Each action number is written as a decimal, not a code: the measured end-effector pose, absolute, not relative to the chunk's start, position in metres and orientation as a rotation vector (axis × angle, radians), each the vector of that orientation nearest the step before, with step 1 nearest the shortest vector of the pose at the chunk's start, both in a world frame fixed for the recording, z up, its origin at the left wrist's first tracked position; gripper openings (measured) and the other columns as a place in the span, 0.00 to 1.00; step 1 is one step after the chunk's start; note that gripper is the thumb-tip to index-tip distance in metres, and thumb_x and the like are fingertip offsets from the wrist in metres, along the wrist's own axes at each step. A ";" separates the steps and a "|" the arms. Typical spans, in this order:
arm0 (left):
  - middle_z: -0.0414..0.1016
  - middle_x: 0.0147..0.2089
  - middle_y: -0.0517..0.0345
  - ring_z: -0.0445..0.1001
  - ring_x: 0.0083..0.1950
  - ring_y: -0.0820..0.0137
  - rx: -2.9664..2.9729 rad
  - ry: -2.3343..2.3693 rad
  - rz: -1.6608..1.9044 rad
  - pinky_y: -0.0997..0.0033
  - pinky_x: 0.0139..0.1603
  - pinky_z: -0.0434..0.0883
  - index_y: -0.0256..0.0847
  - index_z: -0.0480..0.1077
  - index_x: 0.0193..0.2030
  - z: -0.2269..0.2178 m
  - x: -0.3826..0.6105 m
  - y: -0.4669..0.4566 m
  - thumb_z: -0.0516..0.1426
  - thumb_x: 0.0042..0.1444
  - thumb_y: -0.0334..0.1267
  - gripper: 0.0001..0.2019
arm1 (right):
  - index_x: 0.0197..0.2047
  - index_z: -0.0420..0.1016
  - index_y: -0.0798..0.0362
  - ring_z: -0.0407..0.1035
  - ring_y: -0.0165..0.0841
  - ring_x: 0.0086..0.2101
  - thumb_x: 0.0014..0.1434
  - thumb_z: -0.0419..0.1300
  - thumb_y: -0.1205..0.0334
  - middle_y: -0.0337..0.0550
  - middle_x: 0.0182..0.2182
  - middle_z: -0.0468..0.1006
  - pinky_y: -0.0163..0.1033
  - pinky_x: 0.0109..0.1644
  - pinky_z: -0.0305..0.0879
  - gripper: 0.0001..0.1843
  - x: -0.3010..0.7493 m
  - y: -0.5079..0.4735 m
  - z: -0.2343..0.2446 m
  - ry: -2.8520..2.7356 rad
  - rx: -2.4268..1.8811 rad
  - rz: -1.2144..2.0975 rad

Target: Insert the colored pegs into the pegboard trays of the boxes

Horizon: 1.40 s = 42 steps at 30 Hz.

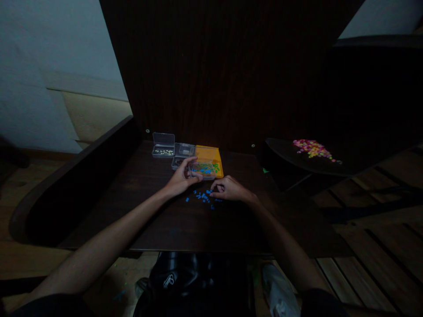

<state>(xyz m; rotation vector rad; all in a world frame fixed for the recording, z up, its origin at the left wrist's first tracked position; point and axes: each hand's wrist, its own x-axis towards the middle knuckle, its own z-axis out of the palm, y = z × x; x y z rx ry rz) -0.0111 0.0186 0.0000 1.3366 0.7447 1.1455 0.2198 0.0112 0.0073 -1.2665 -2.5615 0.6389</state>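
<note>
Several small blue beads (204,197) lie scattered on the dark wooden table (158,220). My right hand (230,189) rests curled beside them, fingertips pinched at the beads; what it pinches is too small to name. My left hand (182,176) reaches to the near edge of a clear plastic box (204,169) holding blue and green beads, fingers closed on its rim. An orange lid or box (209,155) stands just behind it.
Two more clear boxes stand at the back: an open one with pale beads (163,147) and another (182,154) beside it. A pile of pink and yellow beads (313,149) lies on a dark surface at right. A dark panel rises behind the table.
</note>
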 end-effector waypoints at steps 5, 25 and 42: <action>0.63 0.60 0.46 0.77 0.39 0.70 1.332 0.722 1.153 0.58 0.48 0.74 0.46 0.62 0.58 0.000 -0.011 0.018 0.67 0.43 0.30 0.34 | 0.39 0.79 0.55 0.62 0.24 0.22 0.55 0.65 0.56 0.34 0.20 0.71 0.30 0.28 0.52 0.12 0.219 0.010 0.007 -2.577 -1.260 0.624; 0.64 0.61 0.45 0.77 0.39 0.70 1.329 0.737 1.151 0.60 0.48 0.74 0.44 0.61 0.58 -0.001 -0.011 0.019 0.67 0.42 0.31 0.35 | 0.38 0.79 0.55 0.62 0.24 0.23 0.56 0.60 0.67 0.36 0.23 0.73 0.29 0.29 0.52 0.07 0.218 0.011 0.006 -2.584 -1.241 0.592; 0.64 0.60 0.45 0.77 0.39 0.71 1.345 0.741 1.146 0.59 0.49 0.74 0.44 0.61 0.58 0.000 -0.011 0.018 0.67 0.43 0.32 0.34 | 0.40 0.79 0.55 0.63 0.25 0.22 0.56 0.63 0.57 0.34 0.21 0.72 0.30 0.29 0.53 0.12 0.216 0.007 0.010 -2.567 -1.248 0.615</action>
